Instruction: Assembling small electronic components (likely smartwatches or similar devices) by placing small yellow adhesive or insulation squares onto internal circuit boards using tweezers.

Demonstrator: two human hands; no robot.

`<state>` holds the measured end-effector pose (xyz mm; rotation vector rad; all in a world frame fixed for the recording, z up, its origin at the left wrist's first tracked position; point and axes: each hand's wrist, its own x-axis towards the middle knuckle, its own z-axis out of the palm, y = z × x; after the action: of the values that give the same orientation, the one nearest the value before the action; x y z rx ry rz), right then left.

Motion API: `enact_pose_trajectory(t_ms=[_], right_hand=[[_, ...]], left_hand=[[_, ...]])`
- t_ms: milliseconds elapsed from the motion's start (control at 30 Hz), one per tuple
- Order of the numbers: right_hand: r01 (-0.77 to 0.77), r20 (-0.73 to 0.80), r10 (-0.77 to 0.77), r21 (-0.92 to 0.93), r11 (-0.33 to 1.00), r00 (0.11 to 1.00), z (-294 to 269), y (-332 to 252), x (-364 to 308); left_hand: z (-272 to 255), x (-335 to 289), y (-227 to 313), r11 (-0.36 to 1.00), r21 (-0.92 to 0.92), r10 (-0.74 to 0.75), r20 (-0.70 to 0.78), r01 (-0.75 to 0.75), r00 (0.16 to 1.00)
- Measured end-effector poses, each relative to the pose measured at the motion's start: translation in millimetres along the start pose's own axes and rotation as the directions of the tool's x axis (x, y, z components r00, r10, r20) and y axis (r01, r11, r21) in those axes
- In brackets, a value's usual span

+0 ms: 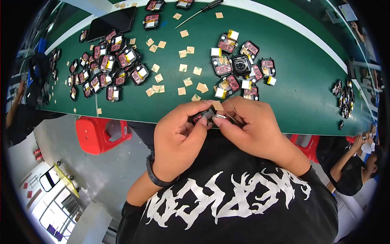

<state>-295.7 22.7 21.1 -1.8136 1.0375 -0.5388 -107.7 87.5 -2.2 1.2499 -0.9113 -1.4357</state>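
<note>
Close to my body at the table's near edge, my left hand [174, 136] is closed around a black watch case [198, 118] with a red circuit board inside. My right hand [258, 128] pinches a small silver battery [220, 116] against the open side of that case. A tan square sticker [217, 105] stands up by my right index finger; whether it is stuck to the finger or the battery I cannot tell. My fingers hide much of the case. Just beyond my right hand lies a group of similar watch cases [227, 84], several with batteries folded out.
Tan square stickers [183, 68] lie scattered over the green table [300, 97]. A large pile of watch cases [107, 64] is at the left, near a black tray [112, 24]. A screwdriver [199, 13] lies at the back. Red stools [93, 134] stand below; co-workers sit at both sides.
</note>
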Motion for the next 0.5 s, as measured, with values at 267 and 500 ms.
enact_pose_trajectory(t_ms=[267,500], right_hand=[[-0.125,0.024,0.123,0.102,0.987,0.992,4,2,-6],[-0.119,-0.089,0.133,0.148,0.982,0.987,8,9,-10]], left_hand=[[3,-3,-13,0.991,-0.129,0.025,-0.006,-0.025,1.0],[8,-2,-12,0.971,-0.221,0.101,0.054,-0.087,0.993]])
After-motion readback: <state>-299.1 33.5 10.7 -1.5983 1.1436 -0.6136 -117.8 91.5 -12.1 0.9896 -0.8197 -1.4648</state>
